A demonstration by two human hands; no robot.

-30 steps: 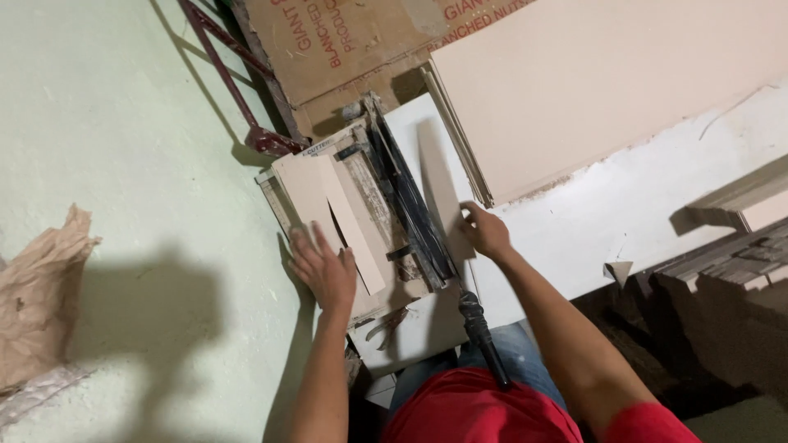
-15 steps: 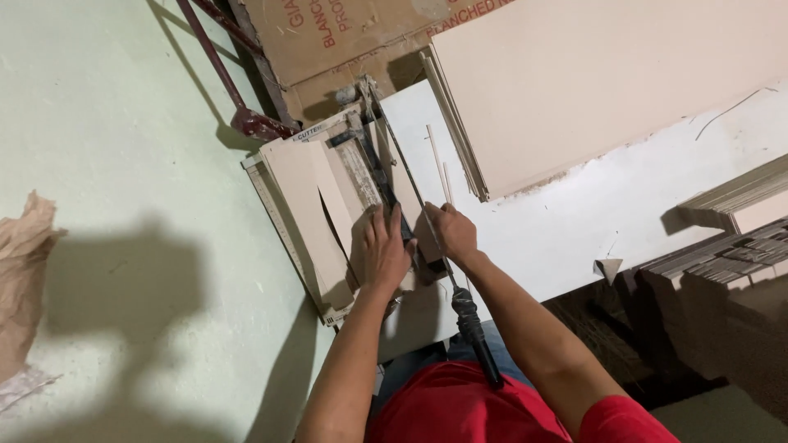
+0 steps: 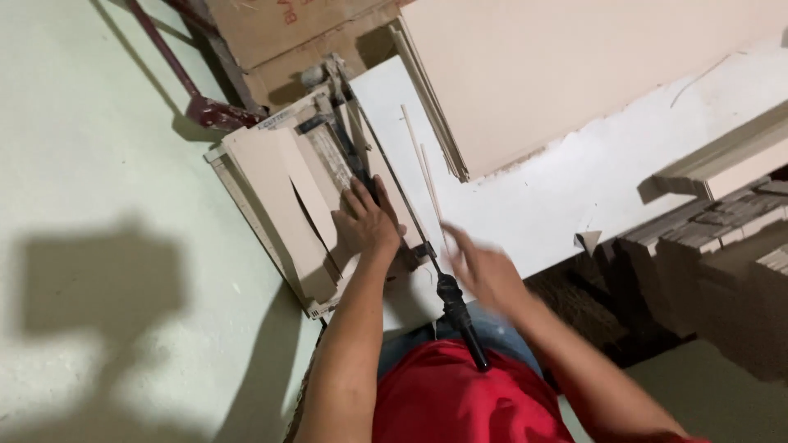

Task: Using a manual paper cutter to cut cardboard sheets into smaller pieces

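A paper cutter [image 3: 246, 193] lies on the floor with beige card strips [image 3: 275, 193] on its bed. My left hand [image 3: 367, 220] presses flat on the card beside the blade arm [image 3: 386, 176], fingers spread. My right hand [image 3: 480, 267] is blurred, open and holds nothing; it hovers just right of the cutter's black handle [image 3: 458, 316]. Two thin cut slivers [image 3: 423, 168] lie on the white board [image 3: 525, 205] right of the blade.
A stack of large beige sheets [image 3: 542, 74] lies at the top right. Brown cardboard [image 3: 271, 33] and a dark red metal bar [image 3: 176, 70] are behind the cutter. Stacks of cut card [image 3: 730, 213] stand at the right. Pale green floor [image 3: 107, 205] spreads left.
My left hand moved from the left strips onto the card by the blade. My right hand left the card at the blade and pulled back toward me, near the handle.
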